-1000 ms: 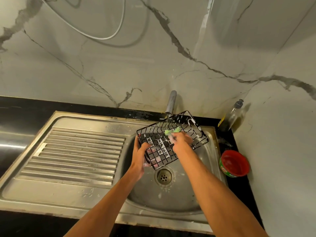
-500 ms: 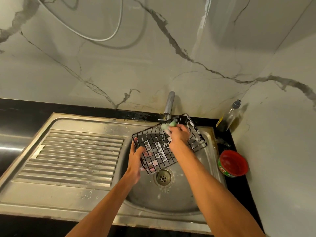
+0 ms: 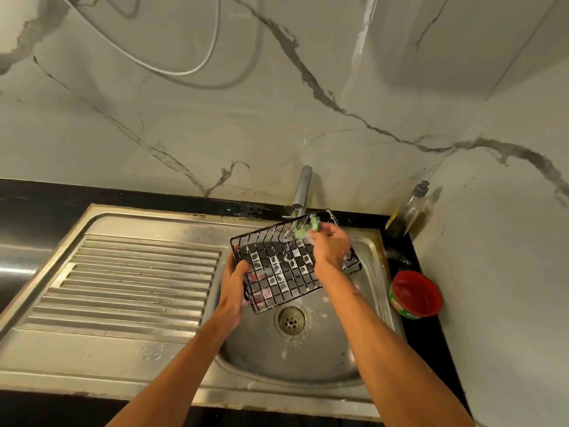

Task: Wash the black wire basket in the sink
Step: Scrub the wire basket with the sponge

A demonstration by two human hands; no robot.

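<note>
Up to the far edge of the black wire basket (image 3: 277,266) goes the right hand (image 3: 329,248) with its green scrubbing pad (image 3: 308,229); a second ago it was rubbing the middle.

Right-hand fingers are curled tight round the pad, which touches the far rim just under the silver tap (image 3: 303,186). The left hand (image 3: 234,288) grips the basket's near left side, thumb on top of the rim and fingers underneath, showing through the wires. The basket is tilted and held up over the shiny steel sink (image 3: 308,359), above the round drain hole (image 3: 291,318), with white soap foam on its wires. A round red tub with a green label (image 3: 415,294) sits open on the black counter beside the sink; I cannot tell what is in it. A clear pump bottle (image 3: 409,211) in the corner has dark yellow liquid inside.
</note>
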